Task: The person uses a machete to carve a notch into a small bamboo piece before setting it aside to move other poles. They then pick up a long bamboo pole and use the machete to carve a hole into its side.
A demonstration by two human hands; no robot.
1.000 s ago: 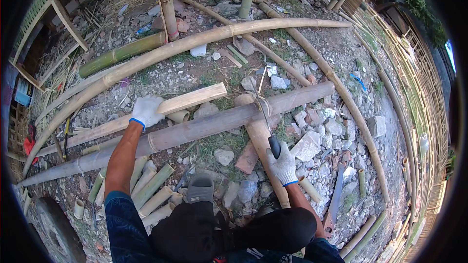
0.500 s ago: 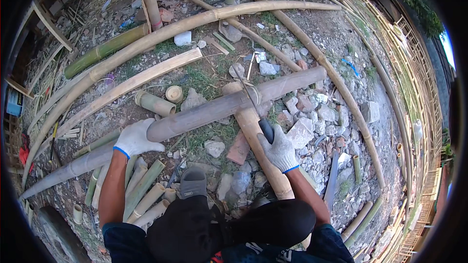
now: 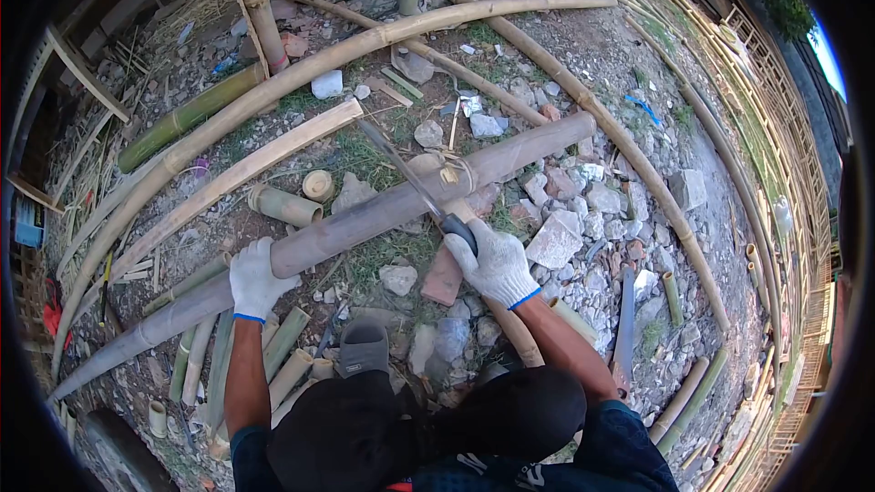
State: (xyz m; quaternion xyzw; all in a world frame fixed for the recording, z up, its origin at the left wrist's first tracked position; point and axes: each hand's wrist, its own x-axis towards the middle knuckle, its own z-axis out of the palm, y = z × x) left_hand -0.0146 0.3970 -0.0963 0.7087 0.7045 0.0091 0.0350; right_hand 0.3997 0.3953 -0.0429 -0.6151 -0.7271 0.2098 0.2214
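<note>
A thick greyish bamboo pole (image 3: 365, 223) runs diagonally in front of me, resting across a lighter bamboo piece (image 3: 513, 333). My left hand (image 3: 259, 279), in a white knitted glove with a blue cuff, grips the pole at its left part. In my right hand (image 3: 497, 264), gloved the same way, is the black handle of a machete (image 3: 401, 164). Its long narrow blade slants up and left across the pole, beside a node with pale, freshly cut wood and shavings (image 3: 448, 173). The right fingers wrap around the handle.
A handsaw (image 3: 625, 328) lies on the rubble to the right, near a reddish brick (image 3: 442, 275). Short bamboo offcuts (image 3: 285, 205) lie around, several by my sandalled foot (image 3: 365, 346). Beyond the pole, a long curved bamboo (image 3: 365, 39) and a split strip (image 3: 264, 159) stretch across.
The machete and right hand have moved left from the node, and the blade now tilts further left. Pale cut wood shows at the node. The left hand stays on the pole; the view has shifted slightly.
</note>
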